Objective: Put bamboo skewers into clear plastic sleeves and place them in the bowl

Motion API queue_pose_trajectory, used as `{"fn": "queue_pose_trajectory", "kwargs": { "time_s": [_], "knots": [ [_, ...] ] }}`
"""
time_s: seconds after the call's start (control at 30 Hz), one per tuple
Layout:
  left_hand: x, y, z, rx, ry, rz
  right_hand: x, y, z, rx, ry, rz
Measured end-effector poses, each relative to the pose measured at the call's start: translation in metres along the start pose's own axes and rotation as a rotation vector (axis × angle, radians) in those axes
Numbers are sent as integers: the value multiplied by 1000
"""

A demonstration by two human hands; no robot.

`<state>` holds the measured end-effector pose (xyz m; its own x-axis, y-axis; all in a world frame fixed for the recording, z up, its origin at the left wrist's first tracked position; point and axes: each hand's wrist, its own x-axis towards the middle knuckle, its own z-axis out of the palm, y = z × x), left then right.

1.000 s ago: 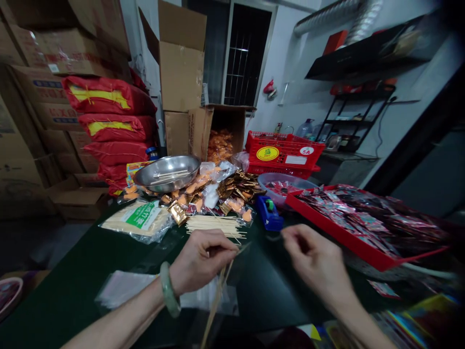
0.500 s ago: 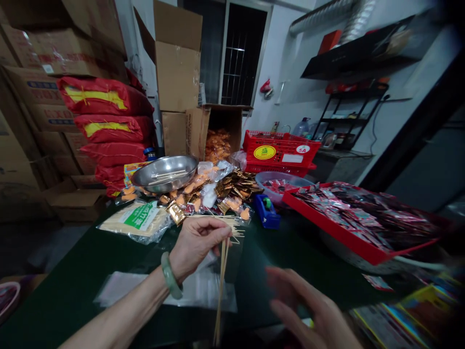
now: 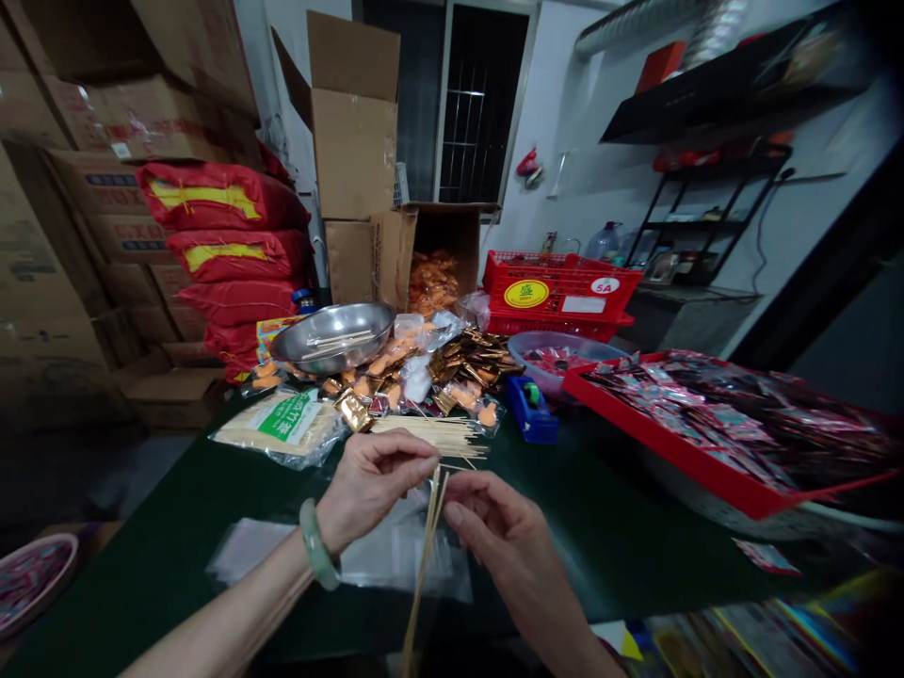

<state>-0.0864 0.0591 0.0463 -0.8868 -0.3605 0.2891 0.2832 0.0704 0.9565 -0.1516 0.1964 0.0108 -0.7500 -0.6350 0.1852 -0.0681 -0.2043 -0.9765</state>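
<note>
My left hand (image 3: 378, 485), with a green bangle on the wrist, is closed in a pinch on the upper ends of a few thin bamboo skewers (image 3: 422, 570). They hang down toward the table's near edge. Close on their right is my right hand (image 3: 505, 532), its fingers curved and the thumb a little apart; whether its fingertips touch the skewers I cannot tell. Just beyond the hands lies a pile of loose bamboo skewers (image 3: 438, 436). Clear plastic bags (image 3: 367, 556) lie flat on the dark green table (image 3: 311, 626) below my left hand.
Behind the skewers are a packet of skewers (image 3: 275, 424), a metal bowl (image 3: 335, 339), gold and orange wrapped pieces (image 3: 466, 363) and a blue tape dispenser (image 3: 533, 411). A red tray (image 3: 678, 471) of small sachets stands at right, a red basket (image 3: 557, 292) behind.
My right hand has moved left and up, from apart over the table to beside the skewers. My left hand still pinches them. The view has shifted slightly.
</note>
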Motion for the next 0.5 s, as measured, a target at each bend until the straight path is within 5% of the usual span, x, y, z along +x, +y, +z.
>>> {"fn": "queue_pose_trajectory", "kwargs": {
  "time_s": [0.17,0.5],
  "knots": [
    [-2,1,1,-29,-38,-55,5,0,2,-24,143,-174],
    [0,0,-6,11,-201,45,11,19,0,298,7,-95]
  ]
}}
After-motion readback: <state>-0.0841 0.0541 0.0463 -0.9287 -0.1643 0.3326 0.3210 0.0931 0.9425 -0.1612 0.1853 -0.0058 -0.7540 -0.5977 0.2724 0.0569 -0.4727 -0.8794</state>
